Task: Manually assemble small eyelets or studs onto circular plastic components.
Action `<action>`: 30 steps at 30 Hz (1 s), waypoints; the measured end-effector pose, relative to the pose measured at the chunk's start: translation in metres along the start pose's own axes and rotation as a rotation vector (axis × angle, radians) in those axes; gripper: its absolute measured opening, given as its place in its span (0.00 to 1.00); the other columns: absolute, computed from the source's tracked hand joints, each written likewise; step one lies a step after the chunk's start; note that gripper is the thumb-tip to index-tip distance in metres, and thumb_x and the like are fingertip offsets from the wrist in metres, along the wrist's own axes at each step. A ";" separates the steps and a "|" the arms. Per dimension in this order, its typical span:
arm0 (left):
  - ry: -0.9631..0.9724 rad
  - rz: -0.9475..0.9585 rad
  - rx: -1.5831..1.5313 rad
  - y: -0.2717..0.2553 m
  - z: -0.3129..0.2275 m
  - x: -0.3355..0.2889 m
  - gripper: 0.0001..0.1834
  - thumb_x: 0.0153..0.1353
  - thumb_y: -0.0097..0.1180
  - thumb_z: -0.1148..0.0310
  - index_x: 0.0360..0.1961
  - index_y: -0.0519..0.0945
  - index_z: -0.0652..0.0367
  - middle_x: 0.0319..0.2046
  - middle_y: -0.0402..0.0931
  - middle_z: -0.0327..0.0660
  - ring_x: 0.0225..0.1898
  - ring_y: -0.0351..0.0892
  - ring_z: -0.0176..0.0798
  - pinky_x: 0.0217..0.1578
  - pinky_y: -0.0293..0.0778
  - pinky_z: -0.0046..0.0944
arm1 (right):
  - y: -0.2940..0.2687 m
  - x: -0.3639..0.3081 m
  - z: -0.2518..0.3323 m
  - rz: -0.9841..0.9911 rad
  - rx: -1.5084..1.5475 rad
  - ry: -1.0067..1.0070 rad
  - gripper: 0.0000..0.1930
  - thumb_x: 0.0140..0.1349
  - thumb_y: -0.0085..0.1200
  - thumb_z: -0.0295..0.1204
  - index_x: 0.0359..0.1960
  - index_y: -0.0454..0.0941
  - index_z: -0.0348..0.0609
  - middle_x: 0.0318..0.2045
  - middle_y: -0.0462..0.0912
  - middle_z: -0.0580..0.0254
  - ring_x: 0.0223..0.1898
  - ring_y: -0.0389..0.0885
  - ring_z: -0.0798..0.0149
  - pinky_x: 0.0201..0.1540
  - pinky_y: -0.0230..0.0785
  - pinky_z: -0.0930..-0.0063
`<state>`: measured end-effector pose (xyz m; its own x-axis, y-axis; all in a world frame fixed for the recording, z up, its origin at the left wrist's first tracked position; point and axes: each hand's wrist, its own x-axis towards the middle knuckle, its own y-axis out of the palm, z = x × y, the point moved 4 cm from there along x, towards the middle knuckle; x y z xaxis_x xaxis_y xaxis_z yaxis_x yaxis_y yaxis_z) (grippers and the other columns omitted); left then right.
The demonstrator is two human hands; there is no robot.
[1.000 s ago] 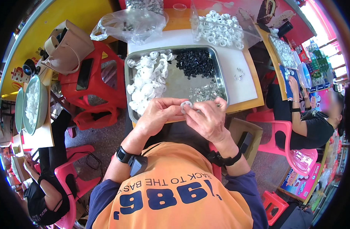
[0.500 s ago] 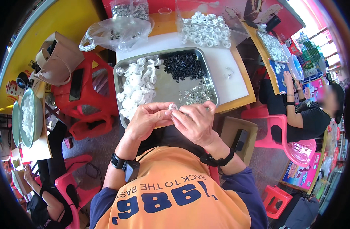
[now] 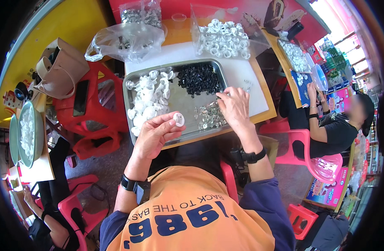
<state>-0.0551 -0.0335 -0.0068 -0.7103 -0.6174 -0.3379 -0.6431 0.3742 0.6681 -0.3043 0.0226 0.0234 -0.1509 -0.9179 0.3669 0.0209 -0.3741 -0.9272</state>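
Observation:
A small round white plastic piece is pinched between the thumb and fingertips of my left hand, above the near edge of a metal tray. My right hand is over the tray's right rim, its thumb and fingertips drawn together; what they hold, if anything, is too small to make out. Below those fingers lies a heap of small shiny metal pieces. Small black pieces are heaped at the tray's far side. White plastic pieces fill its left side.
Behind the tray stand a clear box of white ring-shaped pieces and a clear plastic bag. A red stool with a handbag is at left. Another person sits at right; a pink chair is between us.
My hands have parted. The right hand has moved up and right from the white piece to the tray's right side; the left hand keeps the piece, now tilted face up.

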 end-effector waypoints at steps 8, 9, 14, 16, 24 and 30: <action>0.004 0.011 0.013 -0.007 -0.002 -0.006 0.17 0.65 0.56 0.72 0.53 0.76 0.66 0.43 0.81 0.45 0.43 0.84 0.40 0.43 0.82 0.34 | 0.008 -0.009 -0.009 0.097 0.065 -0.079 0.06 0.50 0.61 0.28 0.31 0.85 0.51 0.34 0.76 0.69 0.43 0.72 0.62 0.50 0.59 0.61; 0.003 0.010 0.012 -0.007 -0.002 -0.006 0.17 0.65 0.56 0.72 0.53 0.76 0.66 0.43 0.81 0.45 0.43 0.84 0.40 0.43 0.82 0.34 | 0.009 -0.008 -0.010 0.099 0.065 -0.079 0.06 0.50 0.61 0.28 0.31 0.85 0.51 0.34 0.76 0.69 0.43 0.72 0.62 0.50 0.59 0.61; -0.033 0.033 0.042 0.001 0.000 -0.002 0.17 0.64 0.58 0.71 0.52 0.77 0.66 0.43 0.81 0.45 0.42 0.83 0.39 0.42 0.82 0.33 | 0.010 0.007 -0.022 -0.033 0.041 -0.044 0.04 0.51 0.60 0.29 0.28 0.85 0.50 0.32 0.77 0.69 0.42 0.73 0.62 0.50 0.59 0.63; -0.037 0.031 0.035 0.001 -0.001 -0.002 0.17 0.64 0.58 0.71 0.52 0.78 0.66 0.43 0.81 0.45 0.42 0.83 0.38 0.42 0.82 0.33 | 0.015 0.013 -0.021 -0.015 -0.003 -0.088 0.03 0.51 0.61 0.29 0.27 0.84 0.50 0.32 0.77 0.69 0.42 0.73 0.62 0.50 0.59 0.63; -0.041 0.014 0.043 -0.002 0.000 -0.003 0.16 0.64 0.58 0.71 0.51 0.78 0.66 0.42 0.81 0.44 0.42 0.84 0.38 0.41 0.82 0.34 | 0.017 0.016 -0.017 0.081 -0.089 -0.147 0.02 0.51 0.61 0.30 0.25 0.83 0.48 0.33 0.78 0.67 0.43 0.73 0.62 0.51 0.58 0.63; -0.067 0.089 -0.085 -0.002 -0.004 0.001 0.16 0.65 0.55 0.71 0.52 0.77 0.66 0.43 0.81 0.45 0.42 0.84 0.40 0.41 0.82 0.34 | 0.007 -0.003 -0.012 0.038 1.561 0.530 0.07 0.54 0.60 0.15 0.30 0.79 0.41 0.33 0.84 0.60 0.34 0.83 0.64 0.41 0.75 0.73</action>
<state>-0.0531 -0.0373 -0.0061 -0.7832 -0.5352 -0.3164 -0.5518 0.3639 0.7504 -0.3161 0.0243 0.0148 -0.4205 -0.9070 -0.0221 0.8951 -0.4187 0.1536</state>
